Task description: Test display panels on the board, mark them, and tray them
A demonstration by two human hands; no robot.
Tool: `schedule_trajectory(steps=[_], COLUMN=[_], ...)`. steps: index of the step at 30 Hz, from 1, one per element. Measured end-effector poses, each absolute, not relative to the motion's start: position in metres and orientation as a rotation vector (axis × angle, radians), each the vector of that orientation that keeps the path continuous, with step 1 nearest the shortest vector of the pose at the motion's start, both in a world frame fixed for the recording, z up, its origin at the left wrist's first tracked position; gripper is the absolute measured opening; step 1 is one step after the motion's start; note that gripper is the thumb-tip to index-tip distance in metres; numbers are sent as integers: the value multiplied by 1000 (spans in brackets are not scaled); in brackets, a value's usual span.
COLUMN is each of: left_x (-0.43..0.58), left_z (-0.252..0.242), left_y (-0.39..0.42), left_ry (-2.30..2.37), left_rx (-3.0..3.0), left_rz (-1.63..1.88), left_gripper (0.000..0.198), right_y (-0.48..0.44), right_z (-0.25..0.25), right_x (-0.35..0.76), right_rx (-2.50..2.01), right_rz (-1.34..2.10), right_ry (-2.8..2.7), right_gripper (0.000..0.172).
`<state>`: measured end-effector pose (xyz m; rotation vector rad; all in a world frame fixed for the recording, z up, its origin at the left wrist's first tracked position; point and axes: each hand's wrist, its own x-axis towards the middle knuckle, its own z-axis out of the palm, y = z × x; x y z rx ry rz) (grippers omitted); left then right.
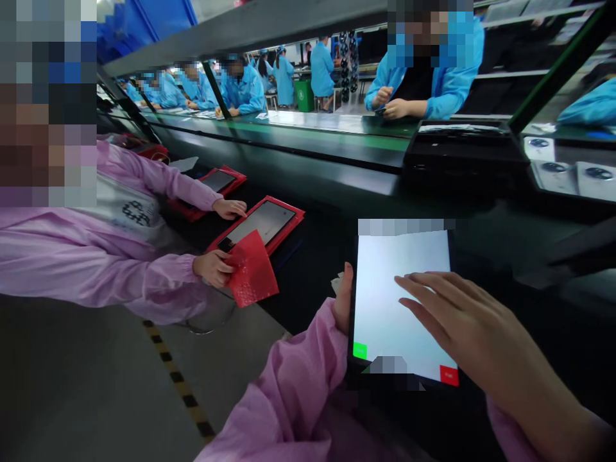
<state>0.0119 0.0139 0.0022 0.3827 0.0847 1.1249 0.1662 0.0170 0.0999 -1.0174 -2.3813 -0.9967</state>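
A tablet (pixel 385 289) with a lit white screen lies in front of me, showing a green button at its lower left and a red button at its lower right. My left hand (pixel 343 300) grips the tablet's left edge, thumb along the frame. My right hand (pixel 462 321) hovers flat over the screen, fingers stretched out and slightly apart, fingertips near the screen's middle. Both my sleeves are pink.
To my left a co-worker in pink holds a red cloth (pixel 251 269) beside a tablet in a red tray (pixel 262 224); another red tray (pixel 216 183) lies beyond. A dark conveyor (pixel 312 151) runs across. People in blue work opposite. A black box (pixel 464 157) stands at right.
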Motion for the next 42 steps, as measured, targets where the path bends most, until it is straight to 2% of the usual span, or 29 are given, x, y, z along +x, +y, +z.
schedule_trajectory(steps=[3,8,10,12,16,18,22,27,31,34,37,39,42], left_x=[11,12,10,9,8,8,9,7,6,5,2,-1,-2], left_z=[0,3,3,2,4,6,8,3,-1,-1,0,0,-4], left_y=[15,10,9,8,9,9,9,8,8,6,5,4,4], left_ry=[70,66,86,157,182,141,143,20,48,32,21,-28,-37], left_rx=[368,311,269,245,216,210,217,313,333,360,429,436,415], left_rz=[1107,1080,1065,1076,1099,1080,1068,1017,987,1021,920,873,878], left_gripper=[86,82,81,77,79,84,87,83,82,85,86,86,82], right_y=[12,13,15,15,12,12,11,0,-6,0,15,27,41], right_z=[107,95,87,83,83,83,88,103,112,123,133,136,133], right_x=[174,168,161,155,148,147,152,164,176,189,203,209,211], right_rx=[-1084,-1124,-1151,-1207,-1236,-1171,-1104,-1121,-1133,-1428,-1902,-2033,-2065], right_rz=[-1046,-1005,-947,-936,-1062,-1113,-1122,-960,-867,-579,-118,66,187], right_ry=[-2388,-2468,-2497,-2515,-2414,-2334,-2329,-2410,-2531,-2437,-2050,-1867,-1785], right_gripper=[52,103,109,100,47,36,35,21,23,32,44,51,47])
